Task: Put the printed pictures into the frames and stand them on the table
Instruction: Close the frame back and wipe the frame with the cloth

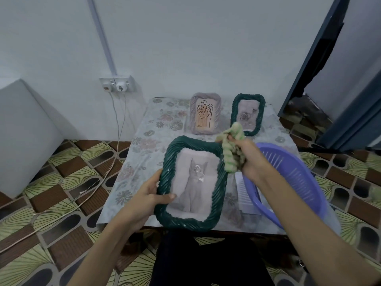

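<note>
The left hand (147,198) grips the dark green frame (191,183) by its left edge above the desk (142,145), thumb on the cat picture (194,182). The right hand's (250,159) fingers clutch a light green frame (232,149) beside it.

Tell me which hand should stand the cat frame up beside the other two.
Left, probably. The left hand already grips the cat frame by its edge, while the right hand is full with a green cloth.
</note>
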{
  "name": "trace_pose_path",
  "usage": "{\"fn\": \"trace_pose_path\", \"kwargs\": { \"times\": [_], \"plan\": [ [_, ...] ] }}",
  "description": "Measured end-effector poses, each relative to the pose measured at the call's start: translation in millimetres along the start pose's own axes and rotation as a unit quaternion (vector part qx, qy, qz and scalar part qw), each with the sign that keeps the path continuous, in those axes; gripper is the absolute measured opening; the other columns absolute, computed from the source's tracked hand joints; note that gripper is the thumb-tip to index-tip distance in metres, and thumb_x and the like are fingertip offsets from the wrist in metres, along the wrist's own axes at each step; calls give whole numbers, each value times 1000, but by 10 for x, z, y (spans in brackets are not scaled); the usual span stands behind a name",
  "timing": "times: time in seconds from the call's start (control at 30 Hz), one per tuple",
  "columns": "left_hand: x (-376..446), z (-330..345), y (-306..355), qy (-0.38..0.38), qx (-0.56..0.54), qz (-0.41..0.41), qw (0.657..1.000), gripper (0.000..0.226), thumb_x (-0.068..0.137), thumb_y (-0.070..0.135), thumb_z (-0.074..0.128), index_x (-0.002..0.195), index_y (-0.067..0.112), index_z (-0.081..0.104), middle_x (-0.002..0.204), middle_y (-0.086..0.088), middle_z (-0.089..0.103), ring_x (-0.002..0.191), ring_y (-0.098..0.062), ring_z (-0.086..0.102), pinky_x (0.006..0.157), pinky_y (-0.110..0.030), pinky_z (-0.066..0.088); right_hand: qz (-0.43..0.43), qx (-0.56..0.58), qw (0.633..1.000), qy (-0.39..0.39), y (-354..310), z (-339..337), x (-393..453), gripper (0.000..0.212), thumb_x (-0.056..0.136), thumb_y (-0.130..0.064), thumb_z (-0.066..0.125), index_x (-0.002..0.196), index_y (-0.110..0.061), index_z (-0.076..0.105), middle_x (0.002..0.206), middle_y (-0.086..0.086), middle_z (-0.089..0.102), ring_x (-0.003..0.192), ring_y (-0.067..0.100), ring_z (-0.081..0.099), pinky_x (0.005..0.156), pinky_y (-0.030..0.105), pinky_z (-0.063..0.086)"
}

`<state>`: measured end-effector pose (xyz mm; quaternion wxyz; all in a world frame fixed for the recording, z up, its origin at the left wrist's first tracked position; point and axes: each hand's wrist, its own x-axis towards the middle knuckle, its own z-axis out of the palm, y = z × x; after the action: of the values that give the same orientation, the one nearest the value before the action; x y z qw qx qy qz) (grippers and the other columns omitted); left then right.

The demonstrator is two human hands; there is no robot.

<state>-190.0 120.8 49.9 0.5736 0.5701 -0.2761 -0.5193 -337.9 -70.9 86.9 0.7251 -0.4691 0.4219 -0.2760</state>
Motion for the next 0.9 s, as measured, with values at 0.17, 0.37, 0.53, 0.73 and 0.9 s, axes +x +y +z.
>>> {"fn": "trace_pose_path", "kwargs": {
  "times": [0.17, 0.37, 0.53, 0.73, 0.9],
  "plan": [
    [-27, -126, 92, 32, -39, 0, 999, 64, 83, -14, 52, 119, 39, 53, 113, 6, 69, 103, -19, 65, 82, -47, 54, -3, 204, 979, 19, 15, -187, -38, 29, 98, -28, 40, 84, -13, 60, 71, 1, 67, 73, 16, 62, 68, 34, 50],
    [-16, -72, 152, 83, -127, 40, 988, 62, 86, -15, 48, 120, 37, 53, 112, 5, 69, 99, -20, 67, 68, -38, 59, -20, -52, 993, -108, 151, -186, -299, 23, 86, -29, 54, 90, -8, 61, 81, 5, 70, 77, 22, 67, 73, 38, 53],
    [69, 167, 63, 84, -156, 53, 983, 65, 88, -13, 47, 135, 32, 41, 114, 4, 68, 93, -14, 69, 67, -31, 58, -121, -217, 969, 0, 479, 234, -363, 8, 92, -10, 55, 89, -16, 59, 83, -3, 63, 84, 15, 59, 74, 27, 45],
    [-75, -165, 202, 82, 24, 40, 996, 98, 58, 43, 85, 141, 31, 33, 115, 2, 66, 107, -23, 64, 89, -37, 49, -177, -221, 959, 26, 288, 160, -399, 18, 93, -10, 53, 77, -14, 59, 72, -3, 60, 70, 12, 56, 65, 21, 44],
    [-23, -397, 757, 84, 238, 103, 962, 82, 59, 67, 73, 130, 35, 47, 124, 11, 59, 111, -10, 58, 93, -31, 46, -170, -277, 944, -48, 240, 156, -402, 17, 91, -6, 55, 76, -1, 60, 71, 4, 60, 67, 16, 55, 62, 19, 42]
  ]
}}
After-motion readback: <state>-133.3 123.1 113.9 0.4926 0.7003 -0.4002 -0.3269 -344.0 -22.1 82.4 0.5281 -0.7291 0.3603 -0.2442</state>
